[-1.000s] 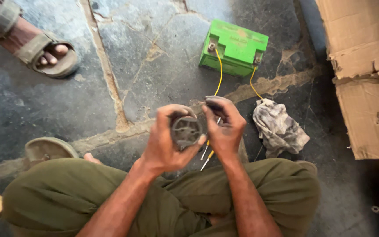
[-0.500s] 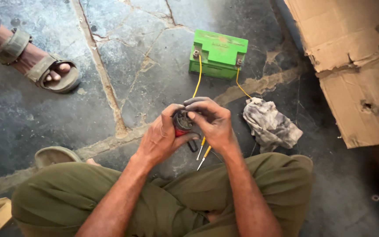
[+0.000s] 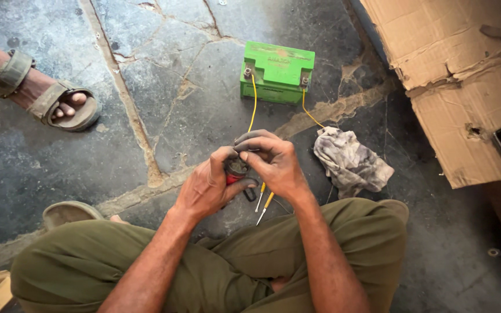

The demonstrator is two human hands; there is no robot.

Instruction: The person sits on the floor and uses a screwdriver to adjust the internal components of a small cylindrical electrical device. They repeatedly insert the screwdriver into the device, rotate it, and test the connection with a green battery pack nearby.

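Left hand [image 3: 207, 188] clenched round small dark round part with red base [image 3: 236, 170], held above stone floor [image 3: 59, 156], over lap. Right hand [image 3: 276, 165] fingers [image 3: 250, 139] curled over part's top, pinching it. Yellow wires [image 3: 253, 104] run slack to green box-shaped battery [image 3: 278, 72]. Judgement: support part firmly, twist with fingertips only, keep wires untugged. Grey rag [image 3: 349, 162] beside right hand.

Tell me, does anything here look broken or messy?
Yes. The cardboard box at the right is torn and dented along its edge, a crumpled dirty rag lies on the floor, and the stone floor is cracked.
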